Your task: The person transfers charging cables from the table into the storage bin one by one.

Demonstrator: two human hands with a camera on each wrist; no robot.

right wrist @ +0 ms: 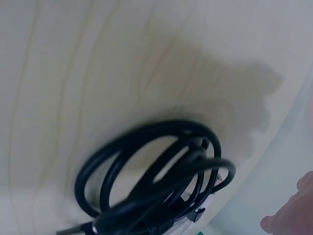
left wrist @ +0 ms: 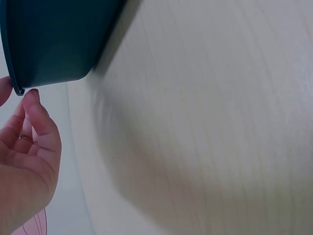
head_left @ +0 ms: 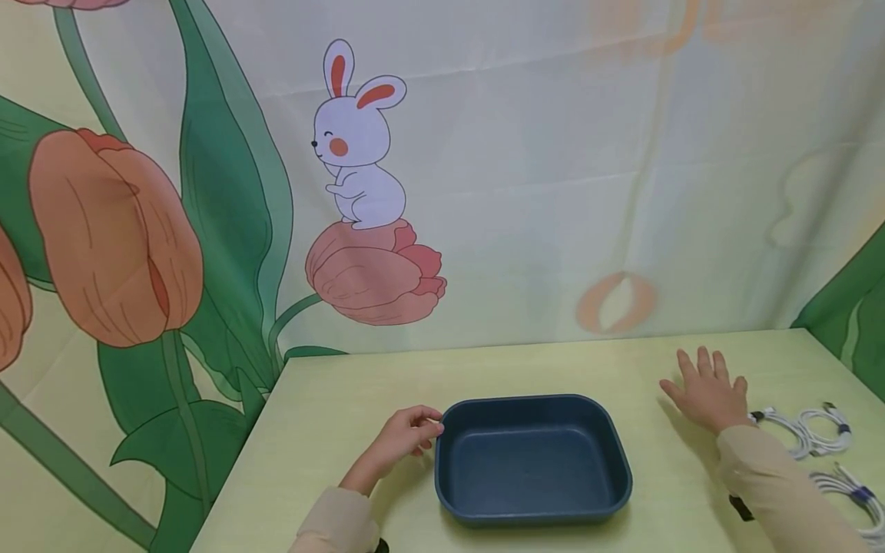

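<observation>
A dark blue rectangular tub [head_left: 532, 513] with rounded corners stands on the table, its inside bare. My left hand [head_left: 408, 434] is at the tub's far left corner. In the left wrist view, the thumb [left wrist: 5, 91] and index finger [left wrist: 36, 110] of that hand pinch the rim [left wrist: 18, 88] from either side. To the right of the tub, my right hand [head_left: 708, 395] hovers over the table, palm down with fingers spread, holding nothing. A coiled black cable [right wrist: 161, 176] lies near it in the right wrist view; my right forearm hides most of that spot from the head view.
Coiled white cables [head_left: 823, 434] lie to the right of my right forearm, with another white bundle [head_left: 846, 491] nearer me, each tied with a dark strap. The pale yellow table [head_left: 332, 399] ends at a printed curtain [head_left: 512, 192] with tulips and a rabbit.
</observation>
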